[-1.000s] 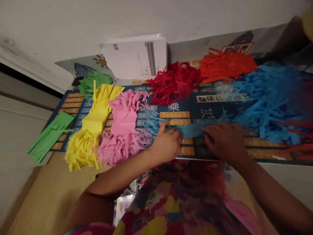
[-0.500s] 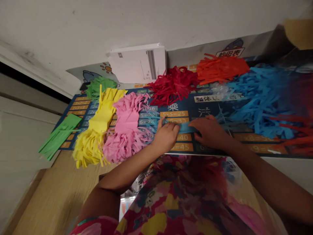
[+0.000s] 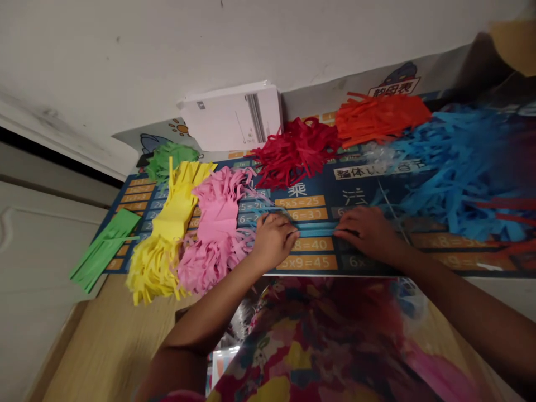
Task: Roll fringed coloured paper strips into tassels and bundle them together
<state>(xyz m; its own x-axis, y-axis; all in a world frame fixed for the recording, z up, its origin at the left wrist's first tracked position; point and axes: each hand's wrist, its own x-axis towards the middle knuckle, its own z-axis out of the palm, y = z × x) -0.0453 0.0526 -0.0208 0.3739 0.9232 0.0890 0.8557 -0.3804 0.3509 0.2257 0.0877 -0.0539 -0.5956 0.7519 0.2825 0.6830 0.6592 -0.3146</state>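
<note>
A narrow folded middle of blue fringed paper [image 3: 316, 229] stretches between my hands, low over the printed chart on the table. My left hand [image 3: 274, 239] has its fingers curled on the left end, where thin blue strips fan out beyond the knuckles. At the other end, my right hand [image 3: 368, 233] pinches the paper between thumb and fingers; some blue strips show behind it. Left of my left hand lies pink fringed paper [image 3: 216, 218], flat in the middle and ruffled at both ends. Yellow fringed paper [image 3: 170, 220] is beside the pink one.
Green fringed paper [image 3: 106, 245] overhangs the table's left edge. A green bunch [image 3: 171, 159], a white pack [image 3: 232, 117], a dark red bunch [image 3: 299, 151] and an orange bunch [image 3: 383, 117] line the back. A large blue heap [image 3: 460, 167] is at right. The printed chart [image 3: 307, 262] covers the table.
My hands are slightly farther apart, and more of the blue paper's folded middle shows between them. The view has shifted a little, so the table sits lower in it.
</note>
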